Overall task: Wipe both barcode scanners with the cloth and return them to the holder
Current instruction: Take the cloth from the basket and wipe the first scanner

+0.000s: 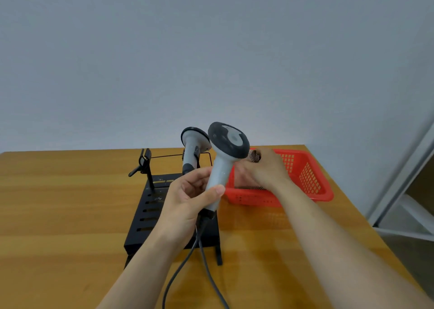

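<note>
My left hand (191, 197) grips the grey handle of a barcode scanner (225, 153), holding it upright above the black holder (150, 214) with its dark head on top. My right hand (263, 170) holds a small brown cloth (254, 156) bunched in its fingers, pressed against the scanner just under the head. A second grey scanner (193, 150) stands in the holder's wire rest behind. An empty black clip (144, 162) rises at the holder's left. Two dark cables (202, 257) run down toward me.
A red plastic basket (310, 179) sits on the wooden table (58, 203) right of the holder, partly behind my right hand. The table's right edge drops off beside a white metal frame (404, 179). A plain grey wall stands behind.
</note>
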